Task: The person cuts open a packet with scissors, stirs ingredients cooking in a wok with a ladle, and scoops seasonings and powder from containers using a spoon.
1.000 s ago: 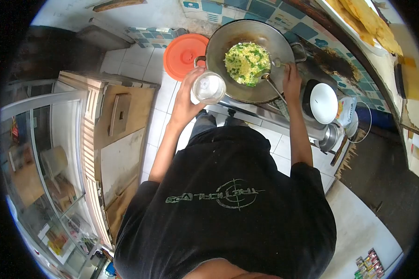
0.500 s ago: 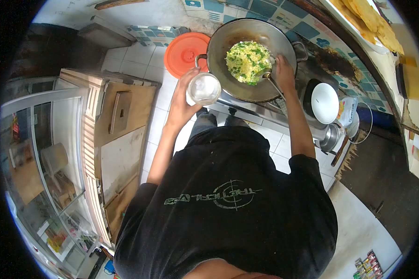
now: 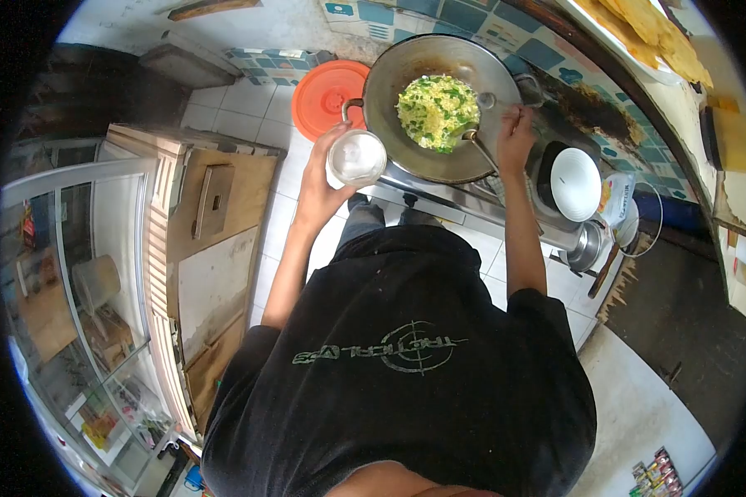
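My left hand (image 3: 319, 186) is wrapped round a glass jar (image 3: 356, 157) with white contents, beside the left handle of a large wok (image 3: 439, 170). Over the wok's right side, my right hand (image 3: 515, 132) pinches a small spoon (image 3: 486, 100), whose round bowl points toward the food. A yellow and green chopped mixture (image 3: 437, 112) lies in the middle of the wok. The metal ladle (image 3: 485, 151) rests with its head at the mixture's lower right edge, and its handle passes over the wok's rim near my right wrist.
An orange-red lid (image 3: 331, 99) lies left of the wok. To the right are a white bowl (image 3: 576, 184), a plastic packet (image 3: 617, 197) and a metal pot (image 3: 587, 247). Flat yellow pieces (image 3: 659, 37) sit on a plate at upper right. A wooden cabinet (image 3: 211, 207) stands at left.
My right hand first moved left over the wok, then back right with the small spoon. My left hand and the jar have shifted slightly left.
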Demonstrator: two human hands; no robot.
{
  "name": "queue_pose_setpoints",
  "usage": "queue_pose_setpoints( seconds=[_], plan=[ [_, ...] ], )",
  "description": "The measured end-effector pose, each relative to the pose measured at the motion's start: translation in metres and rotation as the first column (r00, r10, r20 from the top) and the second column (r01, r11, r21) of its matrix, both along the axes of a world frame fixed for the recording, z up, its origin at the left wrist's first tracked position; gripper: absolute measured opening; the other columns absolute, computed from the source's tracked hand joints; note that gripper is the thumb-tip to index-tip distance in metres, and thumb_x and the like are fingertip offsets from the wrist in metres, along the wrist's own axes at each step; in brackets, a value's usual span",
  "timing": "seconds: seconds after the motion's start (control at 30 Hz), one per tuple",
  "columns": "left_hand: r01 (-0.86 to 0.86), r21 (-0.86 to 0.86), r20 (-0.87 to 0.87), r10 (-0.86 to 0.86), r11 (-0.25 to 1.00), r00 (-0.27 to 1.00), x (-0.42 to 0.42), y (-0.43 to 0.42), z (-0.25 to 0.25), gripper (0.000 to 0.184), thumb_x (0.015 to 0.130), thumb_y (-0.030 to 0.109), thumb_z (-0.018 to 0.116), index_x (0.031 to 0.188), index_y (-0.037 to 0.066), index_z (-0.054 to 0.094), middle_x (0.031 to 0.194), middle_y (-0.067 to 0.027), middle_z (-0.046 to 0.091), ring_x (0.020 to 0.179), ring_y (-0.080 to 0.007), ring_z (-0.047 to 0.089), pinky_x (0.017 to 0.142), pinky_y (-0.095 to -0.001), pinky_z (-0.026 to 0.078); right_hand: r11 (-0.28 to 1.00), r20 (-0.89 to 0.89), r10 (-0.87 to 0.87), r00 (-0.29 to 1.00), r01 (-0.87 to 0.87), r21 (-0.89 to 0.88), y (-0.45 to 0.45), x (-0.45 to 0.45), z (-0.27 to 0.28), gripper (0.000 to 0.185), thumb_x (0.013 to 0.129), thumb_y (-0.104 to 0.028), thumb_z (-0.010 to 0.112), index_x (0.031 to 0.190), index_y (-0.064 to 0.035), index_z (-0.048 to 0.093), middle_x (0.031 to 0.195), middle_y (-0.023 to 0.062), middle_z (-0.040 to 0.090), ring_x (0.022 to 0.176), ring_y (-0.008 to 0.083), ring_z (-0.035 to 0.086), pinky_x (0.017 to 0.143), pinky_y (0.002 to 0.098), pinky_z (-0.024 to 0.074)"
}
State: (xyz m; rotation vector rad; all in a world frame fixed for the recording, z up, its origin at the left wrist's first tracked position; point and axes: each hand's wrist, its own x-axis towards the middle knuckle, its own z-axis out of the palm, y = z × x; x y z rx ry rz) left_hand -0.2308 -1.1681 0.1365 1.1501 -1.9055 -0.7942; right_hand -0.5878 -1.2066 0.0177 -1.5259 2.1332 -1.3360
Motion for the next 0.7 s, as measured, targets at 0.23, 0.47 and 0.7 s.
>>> queue_pose_setpoints(
  seconds=[0.23, 0.47, 0.7],
  plan=[
    [-0.092, 0.063, 0.022, 0.090, 0.994, 0.996, -0.015, 0.006, 0.001, 0.087, 0.060, 0.011, 0.088, 0.134, 0.005, 0.043, 0.134, -0.0150, 0.052, 0.125, -0.0300, 0.050, 0.105, -0.0418, 0.040, 0.939, 0.620, 0.013, 0.785, 0.204, -0.278, 0.018, -0.008, 0.017, 0.021, 0.101, -0.018, 0.044, 0.104, 0.0028, 0.047, 0.081, 0.0206, 0.064, 0.070, 0.0243, 0.067, 0.060, 0.0335, 0.0538],
    [-0.041, 0.032, 0.043, 0.039, 0.999, 0.998, -0.042, 0.005, -0.018, 0.083, 0.059, 0.007, 0.086, 0.131, 0.006, 0.045, 0.135, -0.0133, 0.051, 0.126, -0.0315, 0.048, 0.105, -0.0422, 0.039, 0.945, 0.736, 0.190, 0.650, 0.082, -0.317, 0.074, 0.028, 0.131, 0.021, 0.103, -0.019, 0.042, 0.102, 0.0018, 0.045, 0.081, 0.0165, 0.059, 0.067, 0.0208, 0.062, 0.059, 0.0297, 0.0510],
    [0.104, -0.043, -0.008, -0.104, 0.994, 0.995, -0.078, 0.000, -0.008, 0.085, 0.062, 0.006, 0.085, 0.135, 0.009, 0.041, 0.138, -0.0134, 0.049, 0.128, -0.0295, 0.048, 0.107, -0.0411, 0.039, 0.901, 0.545, 0.388, 0.743, -0.183, -0.393, 0.101, 0.048, 0.192, 0.024, 0.103, -0.021, 0.043, 0.104, 0.0026, 0.045, 0.093, 0.0172, 0.057, 0.069, 0.0220, 0.063, 0.063, 0.0321, 0.0519]
  ],
)
